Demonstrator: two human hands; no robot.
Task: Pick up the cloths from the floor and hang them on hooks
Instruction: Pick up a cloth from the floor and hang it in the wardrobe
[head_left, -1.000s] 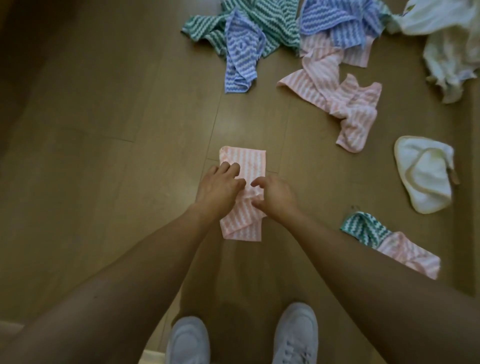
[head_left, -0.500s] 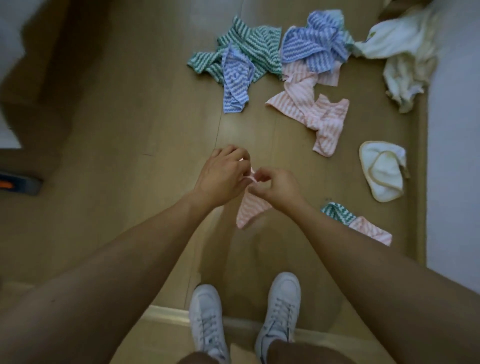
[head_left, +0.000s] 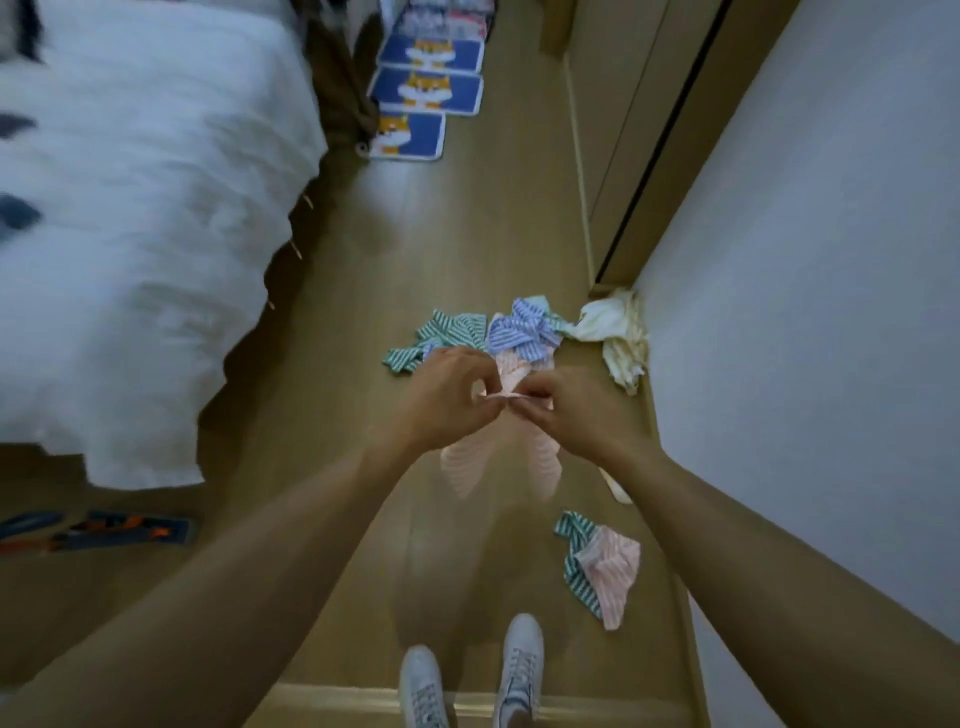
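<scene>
Both hands raised above the wood-plank floor (head_left: 291, 395), close together. Left hand (head_left: 441, 400) and right hand (head_left: 571, 415) each pinch the top edge of a pink-and-white striped cloth (head_left: 462, 462); fingers curled tight on the fabric, thumbs meeting near the middle. Cloth hangs down off the floor in two drooping lobes below the hands.

Beyond the hands, on the floor near the right wall (head_left: 831, 260): heap of green-striped cloth (head_left: 441, 332), blue-striped cloth (head_left: 519, 332) and another pink piece partly hidden behind the hands. Cream-white crumpled cloth (head_left: 618, 338) lies just beside the heap, against the wall's base. Nearer the person, close to the right wall, a green-and-pink striped cloth bundle (head_left: 597, 566) lies on the floor. A sliver of pale cloth (head_left: 615, 488) shows just past the right forearm, mostly hidden.

White sneakers (head_left: 472, 680) at the floor's near edge. White bed cover (head_left: 130, 234) fills the left side. Blue mats with an orange cartoon animal (head_left: 426, 93) at the far end of the floor. Blurred dark blue and orange object (head_left: 104, 530) at the left, on the floor below the bed.
</scene>
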